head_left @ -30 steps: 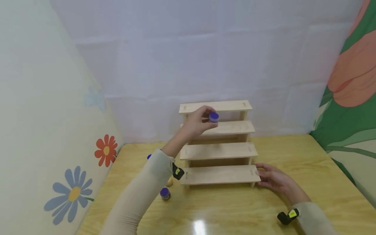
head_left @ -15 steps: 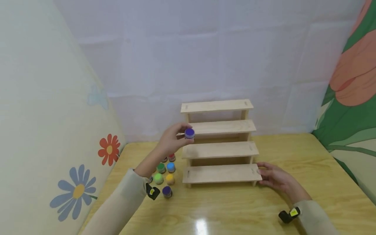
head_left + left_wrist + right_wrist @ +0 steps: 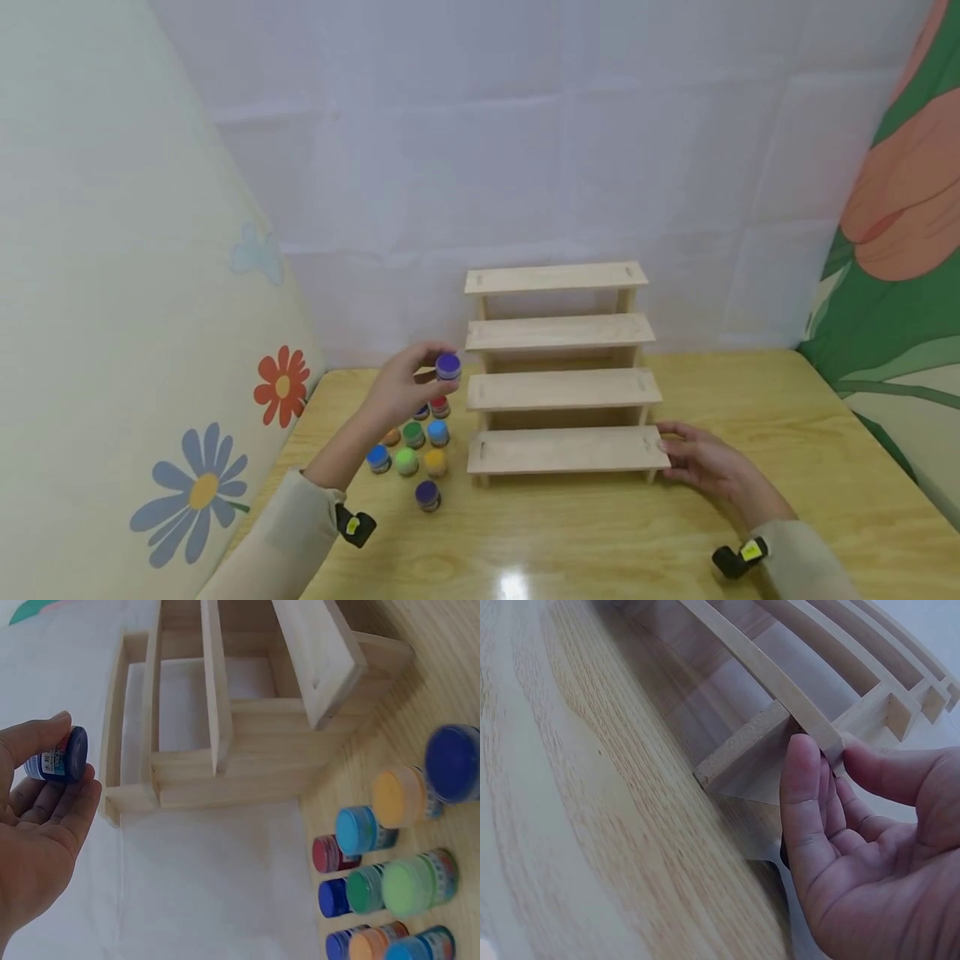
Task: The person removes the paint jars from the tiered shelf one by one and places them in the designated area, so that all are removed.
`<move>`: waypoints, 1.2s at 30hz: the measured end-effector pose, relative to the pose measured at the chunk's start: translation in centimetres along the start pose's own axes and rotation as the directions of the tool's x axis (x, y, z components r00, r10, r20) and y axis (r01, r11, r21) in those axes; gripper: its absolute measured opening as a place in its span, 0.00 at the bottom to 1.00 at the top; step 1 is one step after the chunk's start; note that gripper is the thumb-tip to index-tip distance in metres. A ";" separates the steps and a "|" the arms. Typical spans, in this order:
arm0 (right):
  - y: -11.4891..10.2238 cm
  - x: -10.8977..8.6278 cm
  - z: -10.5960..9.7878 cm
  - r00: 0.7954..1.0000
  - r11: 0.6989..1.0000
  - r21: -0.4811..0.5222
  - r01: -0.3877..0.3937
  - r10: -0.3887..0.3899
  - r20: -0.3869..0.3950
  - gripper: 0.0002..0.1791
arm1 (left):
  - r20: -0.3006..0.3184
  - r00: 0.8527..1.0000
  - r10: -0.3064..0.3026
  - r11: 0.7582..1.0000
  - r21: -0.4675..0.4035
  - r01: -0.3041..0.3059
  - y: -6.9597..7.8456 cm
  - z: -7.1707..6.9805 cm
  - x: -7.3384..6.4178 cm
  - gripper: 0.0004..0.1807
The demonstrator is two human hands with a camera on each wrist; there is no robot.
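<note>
My left hand [image 3: 401, 390] pinches a small paint jar [image 3: 448, 367] with a purple lid between thumb and fingers, in the air left of the stepped wooden shelf [image 3: 562, 450]. In the left wrist view the held jar [image 3: 60, 755] shows a printed label and a dark blue-purple lid. My right hand [image 3: 708, 467] grips the right end of the shelf's lowest board. The right wrist view shows the thumb on top of that board [image 3: 761, 671] and fingers beneath it. Below my left hand stand several paint jars with lids of different colours, among them a yellow one [image 3: 435, 462].
A second purple-lidded jar [image 3: 428, 496] stands nearest the front, apart from the group. The wooden table [image 3: 600, 542] meets a white cloth backdrop [image 3: 465, 167]. Flower-painted panels stand at the left [image 3: 90, 333] and right [image 3: 900, 350].
My left hand has moved left and down with the purple-lidded jar, from before the upper shelf boards to above the jar group, which has come into view. My right hand stays on the bottom board.
</note>
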State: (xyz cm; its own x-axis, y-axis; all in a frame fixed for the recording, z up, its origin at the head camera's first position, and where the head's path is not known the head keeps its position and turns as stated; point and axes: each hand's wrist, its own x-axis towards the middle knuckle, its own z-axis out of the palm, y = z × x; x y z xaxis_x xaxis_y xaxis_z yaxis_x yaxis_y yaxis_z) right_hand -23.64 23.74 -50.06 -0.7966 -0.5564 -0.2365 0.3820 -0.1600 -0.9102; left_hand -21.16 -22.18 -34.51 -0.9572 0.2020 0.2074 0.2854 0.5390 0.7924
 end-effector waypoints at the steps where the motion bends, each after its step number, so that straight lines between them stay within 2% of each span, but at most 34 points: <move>1: 0.0 0.0 0.0 1.000 1.000 0.001 0.003 -0.003 0.003 0.13 | -0.006 1.000 -0.006 1.000 0.003 0.006 -0.3 -0.1 -0.3 0.25; 7: 0.0 0.0 -0.1 1.000 1.000 0.005 0.004 -0.004 0.014 0.13 | -0.036 0.999 -0.020 1.000 0.019 0.021 -1.9 -0.8 -2.0 0.24; 14: 0.0 -0.1 -0.1 0.999 1.000 0.015 0.009 -0.010 0.047 0.14 | -0.052 0.993 -0.102 0.995 0.017 0.103 -4.0 -1.5 -3.8 0.26; 19: 0.0 0.0 -0.1 1.000 1.000 0.007 -0.001 0.000 0.026 0.13 | -0.049 0.993 -0.108 0.994 0.013 0.109 -5.3 -1.8 -4.9 0.26; 23: 0.0 0.0 0.0 1.000 1.000 -0.001 0.009 -0.009 0.027 0.13 | -0.038 0.993 -0.113 0.993 0.018 0.114 -6.4 -1.9 -5.8 0.25; 29: 0.2 -0.1 0.1 0.998 0.999 0.017 0.033 -0.034 0.060 0.13 | -0.022 0.986 -0.166 0.986 0.008 0.166 -7.8 -1.7 -7.0 0.25; 36: 0.1 -0.1 0.0 0.999 1.000 0.010 0.022 -0.022 0.038 0.13 | -0.016 0.984 -0.180 0.983 -0.026 0.179 -9.2 -1.1 -8.2 0.24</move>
State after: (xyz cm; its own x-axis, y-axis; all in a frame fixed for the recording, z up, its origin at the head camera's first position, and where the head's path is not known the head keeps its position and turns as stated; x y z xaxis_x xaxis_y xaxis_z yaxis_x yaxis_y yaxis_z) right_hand -23.52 23.79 -50.15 -0.7864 -0.5832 -0.2035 0.3692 -0.1797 -0.9118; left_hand -16.02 -29.66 -42.88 -0.9935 0.0885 0.0710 0.1080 0.5454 0.8312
